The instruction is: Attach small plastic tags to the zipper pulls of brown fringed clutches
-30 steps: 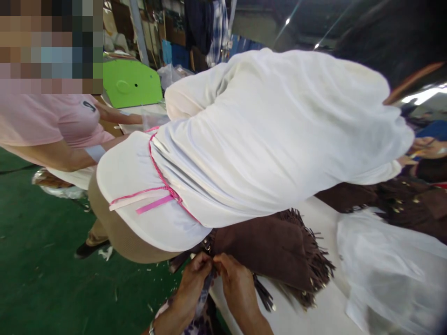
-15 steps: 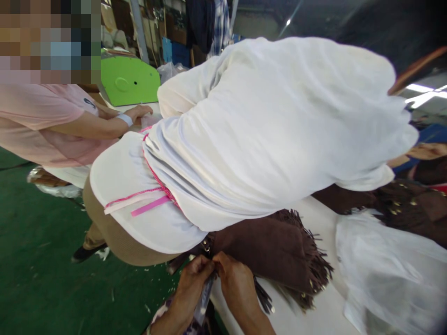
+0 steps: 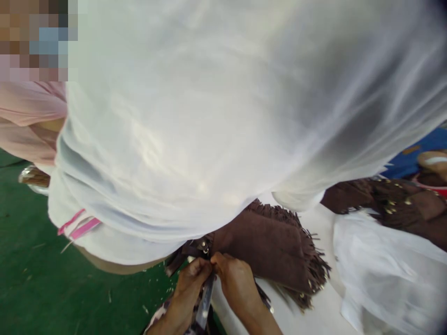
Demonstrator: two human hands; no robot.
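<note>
A clasp [image 3: 205,247] sits just beyond the fingers [image 3: 219,261]; a strip [image 3: 206,300] runs from them toward the wearer. To their right, a bag [image 3: 265,246] lies on a table [image 3: 323,298], plastic wrap [image 3: 387,265] farther right, more bags [image 3: 405,207] behind that. A person [image 3: 192,135] leans beyond the fingers; floor [image 3: 84,298] lies left, another person [image 3: 28,107] far left.

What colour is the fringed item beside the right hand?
Dark brown; the fringed item shows best in the head view.
</note>
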